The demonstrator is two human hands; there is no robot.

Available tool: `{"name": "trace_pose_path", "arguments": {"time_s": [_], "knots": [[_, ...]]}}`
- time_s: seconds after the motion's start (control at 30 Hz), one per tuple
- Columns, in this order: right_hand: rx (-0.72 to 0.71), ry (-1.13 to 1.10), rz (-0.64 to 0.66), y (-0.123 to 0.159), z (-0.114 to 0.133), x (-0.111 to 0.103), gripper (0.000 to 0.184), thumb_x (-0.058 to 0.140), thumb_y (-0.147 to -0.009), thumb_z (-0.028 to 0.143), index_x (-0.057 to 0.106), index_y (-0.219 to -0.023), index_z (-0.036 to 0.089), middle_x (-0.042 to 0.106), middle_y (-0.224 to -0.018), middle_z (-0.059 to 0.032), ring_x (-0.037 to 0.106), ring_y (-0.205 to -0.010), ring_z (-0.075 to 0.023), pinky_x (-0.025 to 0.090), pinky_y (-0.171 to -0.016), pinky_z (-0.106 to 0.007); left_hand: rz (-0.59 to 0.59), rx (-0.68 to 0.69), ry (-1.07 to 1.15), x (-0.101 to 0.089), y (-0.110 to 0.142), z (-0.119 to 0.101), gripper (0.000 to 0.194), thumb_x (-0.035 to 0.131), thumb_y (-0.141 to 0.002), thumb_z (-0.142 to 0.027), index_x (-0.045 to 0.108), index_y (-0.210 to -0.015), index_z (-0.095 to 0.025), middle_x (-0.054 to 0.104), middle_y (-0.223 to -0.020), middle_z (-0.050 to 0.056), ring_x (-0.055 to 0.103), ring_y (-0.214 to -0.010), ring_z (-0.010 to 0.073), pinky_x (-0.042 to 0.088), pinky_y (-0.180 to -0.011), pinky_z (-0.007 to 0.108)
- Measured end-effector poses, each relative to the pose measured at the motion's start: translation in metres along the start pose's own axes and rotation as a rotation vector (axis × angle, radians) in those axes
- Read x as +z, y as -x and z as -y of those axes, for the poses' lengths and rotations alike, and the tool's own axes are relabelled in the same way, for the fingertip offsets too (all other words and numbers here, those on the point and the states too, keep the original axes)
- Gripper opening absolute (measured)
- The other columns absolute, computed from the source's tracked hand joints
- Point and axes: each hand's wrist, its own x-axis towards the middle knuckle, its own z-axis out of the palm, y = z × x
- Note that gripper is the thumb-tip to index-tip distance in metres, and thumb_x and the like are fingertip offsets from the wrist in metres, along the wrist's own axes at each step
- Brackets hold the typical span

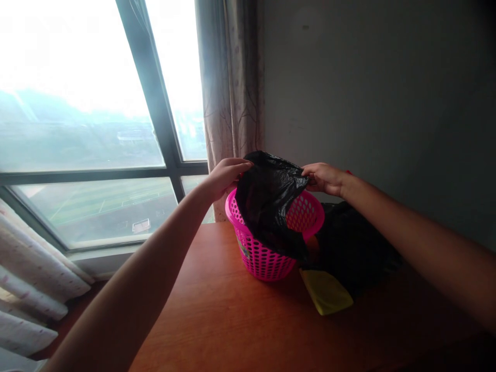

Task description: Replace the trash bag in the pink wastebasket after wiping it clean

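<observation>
A black plastic bag (pixel 267 201) is stretched between my two hands above a pink perforated basket (pixel 267 261). My left hand (pixel 228 175) pinches the bag's edge at the basket's left side. At the far right, my right hand (pixel 323 178) grips another part of the same edge. The bag drapes over the basket's near rim and hangs partly down its front. Through the uncovered right part of the opening, the basket's holed inner wall shows. The basket stands upright on a reddish-brown wooden table (pixel 209 310).
Right of the basket lies a dark heap (pixel 356 248), apparently more black plastic, under my right forearm. A folded yellow cloth-like piece (pixel 327 292) lies in front of it. A window (pixel 85 134) and curtains (pixel 236 93) stand behind and left; a grey wall (pixel 368 88) is behind.
</observation>
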Motion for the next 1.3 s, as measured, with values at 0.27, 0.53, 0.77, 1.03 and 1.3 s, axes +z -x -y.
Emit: {"name": "trace_pose_path", "arguments": {"time_s": [0.27, 0.53, 0.77, 1.03, 1.3], "knots": [[0.011, -0.039, -0.025, -0.004, -0.011, -0.01, 0.011, 0.053, -0.071, 0.007, 0.056, -0.07, 0.017, 0.063, -0.058, -0.0014, 0.056, -0.049, -0.01, 0.048, -0.049, -0.019, -0.059, -0.049, 0.067, -0.003, 0.008, -0.001, 0.015, 0.07, -0.078, -0.02, 0.076, -0.091, -0.014, 0.066, -0.071, 0.003, 0.052, -0.051, 0.0044, 0.039, -0.043, 0.015], [0.056, -0.101, -0.062, 0.004, -0.018, -0.025, 0.01, 0.054, -0.074, 0.008, 0.055, -0.071, 0.017, 0.061, -0.059, -0.0004, 0.055, -0.049, -0.0097, 0.048, -0.05, -0.02, -0.091, -0.036, 0.238, -0.017, 0.013, 0.01, 0.026, 0.077, -0.072, -0.022, 0.075, -0.095, -0.013, 0.071, -0.081, 0.005, 0.063, -0.062, 0.0094, 0.05, -0.052, 0.016], [0.076, -0.154, -0.107, 0.005, -0.038, -0.049, 0.011, 0.056, -0.073, 0.008, 0.055, -0.07, 0.019, 0.059, -0.058, 0.0017, 0.055, -0.05, -0.0098, 0.045, -0.049, -0.019, -0.164, -0.06, 0.293, -0.031, 0.024, 0.027, 0.03, 0.079, -0.069, -0.022, 0.075, -0.097, -0.013, 0.071, -0.079, 0.004, 0.064, -0.063, 0.0109, 0.053, -0.054, 0.018], [0.098, -0.152, -0.101, 0.006, -0.066, -0.072, 0.019, 0.055, -0.074, 0.007, 0.062, -0.086, 0.019, 0.062, -0.064, 0.0018, 0.056, -0.05, -0.0095, 0.047, -0.047, -0.019, -0.297, -0.044, 0.283, -0.042, 0.023, 0.056, 0.033, 0.076, -0.063, -0.019, 0.075, -0.095, -0.013, 0.072, -0.078, 0.006, 0.064, -0.06, 0.0124, 0.051, -0.051, 0.02], [-0.093, 0.144, -0.223, 0.016, -0.065, -0.067, 0.019, 0.064, -0.077, 0.018, 0.064, -0.096, 0.021, 0.068, -0.089, -0.0055, 0.065, -0.075, -0.0157, 0.057, -0.063, -0.025, -0.315, 0.032, -0.02, -0.038, 0.032, 0.042, 0.049, 0.073, -0.072, -0.043, 0.07, -0.114, -0.019, 0.073, -0.096, 0.008, 0.066, -0.08, 0.0192, 0.053, -0.06, 0.026]]}}
